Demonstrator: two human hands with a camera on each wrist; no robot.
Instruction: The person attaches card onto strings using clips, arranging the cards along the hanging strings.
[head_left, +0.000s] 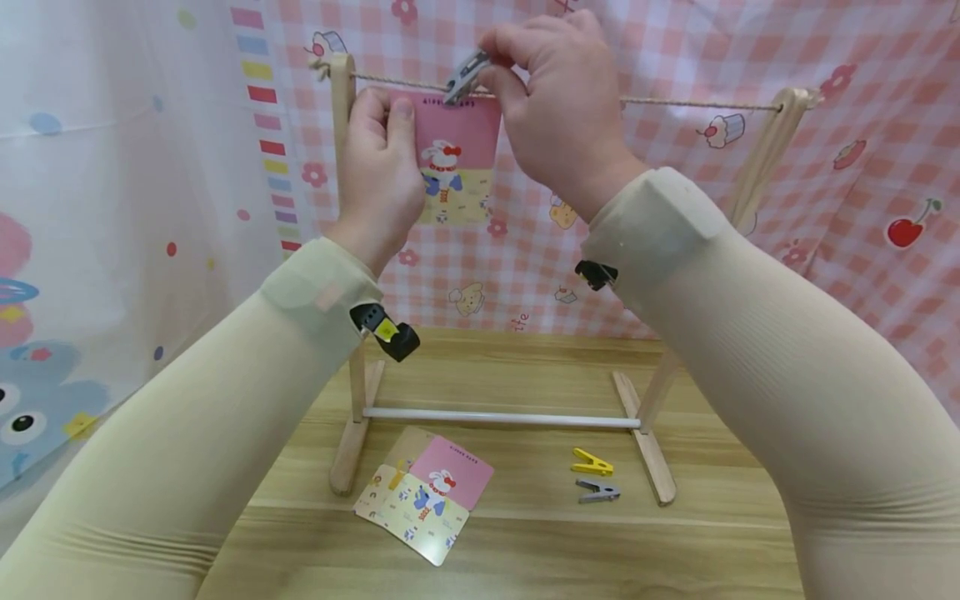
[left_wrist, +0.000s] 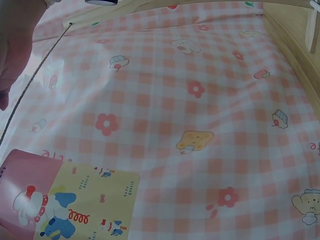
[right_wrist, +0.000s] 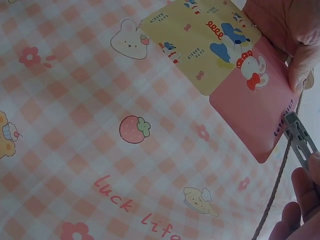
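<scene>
Now my left hand [head_left: 378, 158] pinches the card [head_left: 456, 162] against the string [head_left: 675, 103] while my right hand [head_left: 558, 108] squeezes the grey clip [head_left: 465, 77], which I'd seat squarely over both.

A child's play or craft corner, probably at home

Pink gingham cartoon backdrop [head_left: 825, 167] at twelve o'clock, white cartoon curtain [head_left: 112, 208] at nine — a wooden table [head_left: 525, 542] bears a toy clothesline rack [head_left: 648, 450], picture cards [head_left: 427, 492] and tiny pegs [head_left: 592, 475].

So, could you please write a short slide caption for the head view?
Left hand holds a card to the string while the right hand pinches a grey clip onto it.
</scene>
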